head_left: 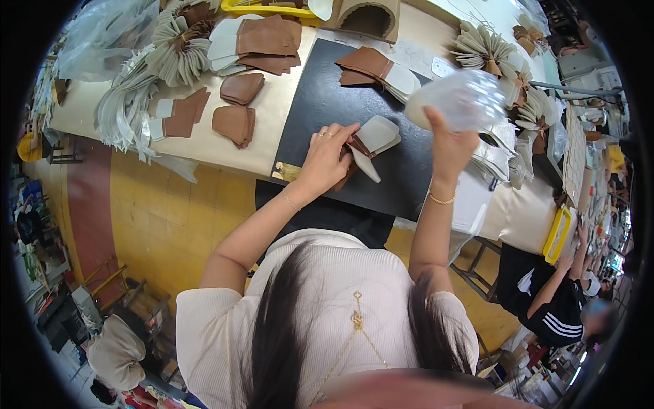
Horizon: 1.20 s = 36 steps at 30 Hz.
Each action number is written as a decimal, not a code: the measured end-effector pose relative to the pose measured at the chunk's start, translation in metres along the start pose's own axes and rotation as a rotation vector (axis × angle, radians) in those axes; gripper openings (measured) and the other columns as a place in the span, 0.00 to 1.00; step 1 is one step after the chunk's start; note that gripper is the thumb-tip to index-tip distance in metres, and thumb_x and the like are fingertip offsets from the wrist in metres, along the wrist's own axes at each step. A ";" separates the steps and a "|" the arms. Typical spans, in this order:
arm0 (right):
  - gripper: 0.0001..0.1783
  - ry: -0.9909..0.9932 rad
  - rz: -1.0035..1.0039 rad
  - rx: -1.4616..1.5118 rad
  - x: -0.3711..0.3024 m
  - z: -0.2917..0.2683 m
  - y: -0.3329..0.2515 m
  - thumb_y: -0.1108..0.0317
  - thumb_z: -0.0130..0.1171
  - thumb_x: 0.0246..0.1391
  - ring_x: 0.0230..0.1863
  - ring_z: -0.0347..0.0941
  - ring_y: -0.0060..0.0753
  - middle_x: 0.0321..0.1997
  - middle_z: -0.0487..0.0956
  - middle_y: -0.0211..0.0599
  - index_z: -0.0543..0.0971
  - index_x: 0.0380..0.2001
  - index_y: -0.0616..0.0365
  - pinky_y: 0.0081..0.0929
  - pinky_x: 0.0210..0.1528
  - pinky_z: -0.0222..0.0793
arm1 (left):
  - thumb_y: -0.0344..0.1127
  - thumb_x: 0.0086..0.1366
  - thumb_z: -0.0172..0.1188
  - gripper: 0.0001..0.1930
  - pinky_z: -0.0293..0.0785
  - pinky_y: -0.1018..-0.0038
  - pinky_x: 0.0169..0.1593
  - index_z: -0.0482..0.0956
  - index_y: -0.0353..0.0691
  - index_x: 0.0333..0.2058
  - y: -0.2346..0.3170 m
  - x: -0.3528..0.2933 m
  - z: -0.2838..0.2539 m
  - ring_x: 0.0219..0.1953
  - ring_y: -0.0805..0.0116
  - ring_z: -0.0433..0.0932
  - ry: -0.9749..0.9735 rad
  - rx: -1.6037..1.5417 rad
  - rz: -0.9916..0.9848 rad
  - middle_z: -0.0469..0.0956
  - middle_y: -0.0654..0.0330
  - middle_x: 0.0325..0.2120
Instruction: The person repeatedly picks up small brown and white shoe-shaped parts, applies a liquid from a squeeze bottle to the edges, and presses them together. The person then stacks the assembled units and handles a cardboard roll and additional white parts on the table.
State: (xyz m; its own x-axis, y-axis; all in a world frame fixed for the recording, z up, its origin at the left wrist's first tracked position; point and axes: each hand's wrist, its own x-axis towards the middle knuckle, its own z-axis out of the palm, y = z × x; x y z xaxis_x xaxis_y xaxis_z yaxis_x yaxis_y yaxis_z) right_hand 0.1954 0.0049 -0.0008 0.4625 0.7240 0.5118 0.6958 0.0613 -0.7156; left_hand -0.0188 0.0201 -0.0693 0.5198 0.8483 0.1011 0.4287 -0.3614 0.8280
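My left hand (325, 158) grips a small stack of brown and white pieces (377, 135), thin like leather or backing sheet, on a black mat (306, 102). A narrow white tongue of the stack (366, 165) sticks out toward me. Raised over the right side of the mat, my right hand (449, 146) is closed round a clear, shiny plastic bottle-like thing (470, 102) with a pale rounded end. Motion smears its far part, so its exact kind is unclear. Farther back on the mat lies a fanned stack of brown and white pieces (375, 70).
Brown stacks (234, 126) and white-and-brown piles (255, 44) lie on the left of the table. Fanned bundles (487, 51) crowd the right. A brown arched block (368, 19) and yellow tray (269, 8) stand at the back. Another person (545, 293) sits at right.
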 end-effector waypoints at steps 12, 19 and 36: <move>0.38 0.199 0.186 0.497 -0.030 -0.032 0.001 0.74 0.78 0.36 0.49 0.74 0.32 0.47 0.77 0.38 0.71 0.53 0.67 0.31 0.52 0.74 | 0.22 0.53 0.61 0.17 0.61 0.66 0.49 0.80 0.44 0.42 -0.002 -0.003 0.004 0.44 0.60 0.71 0.082 -0.105 0.046 0.72 0.59 0.39; 0.43 -0.191 -0.027 0.300 -0.062 -0.009 0.007 0.66 0.77 0.39 0.53 0.74 0.36 0.50 0.77 0.43 0.65 0.57 0.65 0.33 0.56 0.72 | 0.20 0.49 0.60 0.12 0.60 0.69 0.45 0.81 0.44 0.32 -0.001 -0.004 0.002 0.43 0.62 0.71 0.057 0.003 0.161 0.74 0.65 0.36; 0.26 -0.192 0.174 0.063 -0.014 0.011 -0.013 0.58 0.77 0.38 0.26 0.81 0.35 0.27 0.83 0.44 0.80 0.38 0.65 0.26 0.29 0.74 | 0.30 0.50 0.66 0.10 0.61 0.67 0.56 0.81 0.44 0.34 -0.004 -0.003 -0.001 0.49 0.58 0.71 -0.005 0.016 0.141 0.74 0.62 0.52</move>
State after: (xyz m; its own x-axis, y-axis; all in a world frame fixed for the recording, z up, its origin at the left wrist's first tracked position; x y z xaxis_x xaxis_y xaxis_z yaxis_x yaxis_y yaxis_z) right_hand 0.1741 0.0012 -0.0039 0.4555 0.8442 0.2827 0.5767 -0.0378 -0.8161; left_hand -0.0228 0.0191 -0.0720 0.5795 0.7868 0.2125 0.3634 -0.4828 0.7968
